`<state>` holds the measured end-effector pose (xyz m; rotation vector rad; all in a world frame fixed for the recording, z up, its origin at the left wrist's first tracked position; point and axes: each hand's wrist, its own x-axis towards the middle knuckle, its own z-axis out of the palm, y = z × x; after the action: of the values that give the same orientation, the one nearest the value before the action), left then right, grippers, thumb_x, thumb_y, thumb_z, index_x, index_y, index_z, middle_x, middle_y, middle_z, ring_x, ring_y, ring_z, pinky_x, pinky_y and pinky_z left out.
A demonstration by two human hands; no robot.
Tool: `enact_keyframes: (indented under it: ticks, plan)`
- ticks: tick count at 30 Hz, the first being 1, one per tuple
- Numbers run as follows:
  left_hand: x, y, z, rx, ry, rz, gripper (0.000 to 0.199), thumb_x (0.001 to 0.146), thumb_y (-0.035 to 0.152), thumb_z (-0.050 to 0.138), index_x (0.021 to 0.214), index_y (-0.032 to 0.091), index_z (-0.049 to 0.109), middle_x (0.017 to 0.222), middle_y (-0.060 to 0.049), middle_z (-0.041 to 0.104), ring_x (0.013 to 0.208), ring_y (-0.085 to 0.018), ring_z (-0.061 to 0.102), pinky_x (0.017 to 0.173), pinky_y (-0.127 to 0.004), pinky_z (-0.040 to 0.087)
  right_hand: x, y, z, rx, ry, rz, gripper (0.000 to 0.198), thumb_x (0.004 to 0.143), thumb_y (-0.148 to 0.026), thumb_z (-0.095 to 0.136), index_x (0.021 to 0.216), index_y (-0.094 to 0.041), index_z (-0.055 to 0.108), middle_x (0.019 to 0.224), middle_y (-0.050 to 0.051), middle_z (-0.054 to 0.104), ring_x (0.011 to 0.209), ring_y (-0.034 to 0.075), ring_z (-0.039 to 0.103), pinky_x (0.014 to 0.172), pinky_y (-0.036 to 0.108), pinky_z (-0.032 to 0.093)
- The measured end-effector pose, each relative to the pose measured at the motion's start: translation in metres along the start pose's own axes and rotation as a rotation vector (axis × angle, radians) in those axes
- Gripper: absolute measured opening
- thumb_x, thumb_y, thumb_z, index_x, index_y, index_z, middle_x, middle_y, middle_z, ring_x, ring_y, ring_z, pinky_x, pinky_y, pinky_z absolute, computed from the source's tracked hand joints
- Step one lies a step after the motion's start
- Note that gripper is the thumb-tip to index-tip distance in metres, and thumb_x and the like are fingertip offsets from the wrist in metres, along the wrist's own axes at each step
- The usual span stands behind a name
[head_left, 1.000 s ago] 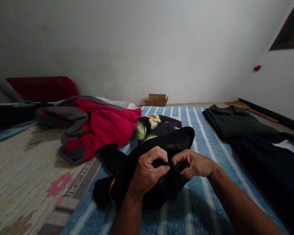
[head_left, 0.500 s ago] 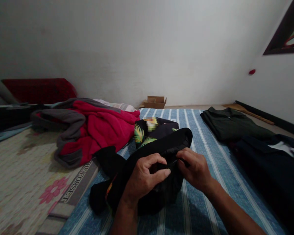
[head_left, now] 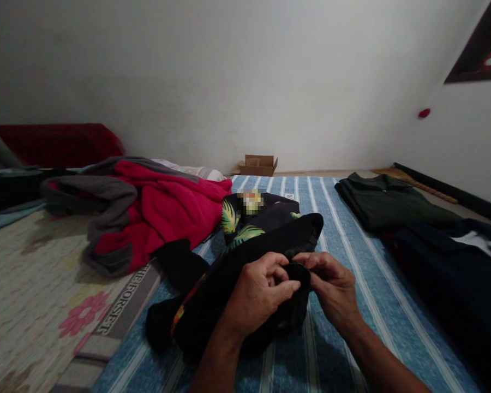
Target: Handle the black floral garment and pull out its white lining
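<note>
Hands, left (head_left: 257, 297) and right (head_left: 336, 289), each grip pinching black garment (head_left: 229, 273) (leaf-printed lining) on striped mat (head_left: 352, 245).

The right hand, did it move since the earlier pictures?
Yes. The right hand shifted slightly toward the person along the blue striped mat, while pinching the black garment.

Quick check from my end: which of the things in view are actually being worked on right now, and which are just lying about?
In hand:
- black garment, its edge pinched by the left hand and right hand

Lying about:
- red and grey jacket
- leaf-print cloth, behind the black garment
- folded dark green shirt
- dark folded clothing
- cardboard box
- striped blue mat
</note>
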<state>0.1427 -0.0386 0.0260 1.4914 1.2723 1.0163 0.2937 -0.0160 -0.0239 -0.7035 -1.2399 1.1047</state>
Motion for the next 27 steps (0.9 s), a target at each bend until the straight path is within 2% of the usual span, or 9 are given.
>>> enact_keyframes:
  ticks: [6,12,15,18,21,24,27]
  plan:
    - [0.001,0.000,0.000,0.109,0.051,0.047,0.035,0.064,0.023,0.070,0.098,0.017,0.065,0.066,0.005,0.054,0.049,-0.005,0.041,0.044,-0.017,0.032,0.004,0.005,0.000,0.130,-0.022,0.106,0.020,0.067,-0.024,0.076,0.068,-0.020,0.056,0.093,0.003,0.066,0.085,0.018,0.061,0.076,0.031,0.048]
    - [0.002,-0.004,0.003,0.239,0.121,0.149,0.035,0.064,0.021,0.071,0.098,0.020,0.067,0.067,0.005,0.054,0.054,-0.008,0.045,0.049,-0.018,0.036,0.004,0.012,-0.005,0.249,-0.090,0.199,0.016,0.066,-0.019,0.076,0.069,-0.020,0.061,0.098,0.002,0.064,0.089,0.017,0.059,0.081,0.031,0.046]
    - [0.002,-0.007,0.005,0.273,0.141,0.187,0.035,0.064,0.020,0.071,0.099,0.021,0.066,0.068,0.004,0.055,0.055,-0.008,0.046,0.049,-0.018,0.036,0.005,0.012,-0.007,0.269,-0.105,0.223,0.010,0.069,-0.023,0.072,0.072,-0.020,0.063,0.101,0.003,0.063,0.092,0.018,0.057,0.081,0.031,0.044]
    - [0.003,-0.009,0.007,0.301,0.152,0.216,0.035,0.064,0.022,0.071,0.099,0.021,0.066,0.070,0.004,0.056,0.056,-0.008,0.047,0.049,-0.018,0.036,0.006,0.012,-0.009,0.224,-0.110,0.205,0.010,0.070,-0.028,0.071,0.073,-0.020,0.064,0.103,0.004,0.062,0.095,0.020,0.056,0.083,0.032,0.043]
    - [0.004,-0.010,0.009,0.326,0.149,0.227,0.035,0.065,0.021,0.070,0.100,0.021,0.066,0.073,0.003,0.057,0.054,-0.007,0.046,0.049,-0.017,0.037,0.007,0.012,-0.009,0.089,-0.091,0.199,0.014,0.065,-0.024,0.076,0.067,-0.020,0.063,0.102,0.003,0.061,0.093,0.020,0.056,0.081,0.031,0.043]
    - [0.005,-0.010,0.010,0.314,0.142,0.202,0.038,0.064,0.019,0.069,0.102,0.020,0.065,0.076,0.003,0.059,0.052,-0.006,0.045,0.048,-0.017,0.038,0.007,0.012,-0.009,-0.004,-0.041,0.227,0.014,0.065,-0.023,0.075,0.061,-0.018,0.062,0.101,0.004,0.061,0.092,0.020,0.057,0.078,0.030,0.042]
    - [0.007,-0.010,0.008,0.275,0.151,0.162,0.035,0.067,0.021,0.066,0.102,0.018,0.065,0.075,0.003,0.060,0.048,-0.005,0.045,0.045,-0.017,0.037,0.008,0.012,-0.009,0.002,-0.020,0.244,0.013,0.066,-0.022,0.073,0.059,-0.018,0.063,0.099,0.004,0.062,0.092,0.020,0.056,0.079,0.030,0.041]
